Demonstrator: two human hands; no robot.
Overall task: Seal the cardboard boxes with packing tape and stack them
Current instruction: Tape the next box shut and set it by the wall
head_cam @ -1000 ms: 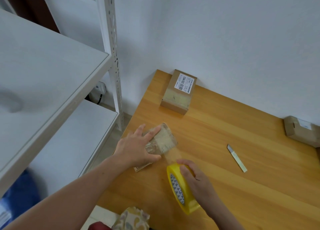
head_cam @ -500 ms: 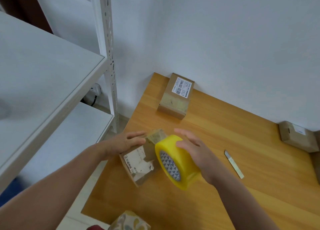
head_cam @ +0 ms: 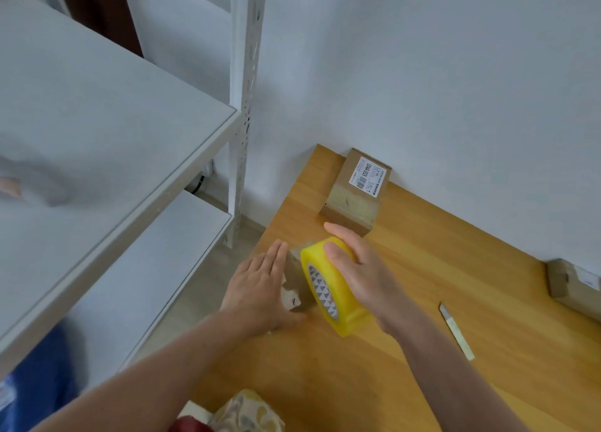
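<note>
- Wrapping tape round the small cardboard box (head_cam: 297,278) looks to be the step in hand. The box sits near the left edge of the wooden table (head_cam: 422,269), mostly hidden between the two hands.
- The left hand (head_cam: 257,288) lies with straight fingers flat against the box's left side, steadying it without gripping. It should press firmly enough that the pull of the tape does not drag the box toward the table edge, which is close.
- The right hand (head_cam: 367,275) is curled over the yellow roll of packing tape (head_cam: 331,288), with the fingers across its rim. The roll stands on edge right against the box. Whether a strip runs from roll to box cannot be made out.
- Doing this well probably means holding the roll low and tight to the cardboard, so the tape goes down taut and uncreased, along the flap seam rather than askew.
- The steadying fingers want to be clear of the tape's path, or they will get stuck under it.
- A thin blade (head_cam: 455,334) lies on the table to the right, well apart from the hands. It will likely be wanted for the cut, and tension should be held until then.
- Stacking is not yet begun. A labelled box (head_cam: 357,194) rests against the wall just beyond the hands, and another box (head_cam: 572,278) sits at the far right, each alone.
</note>
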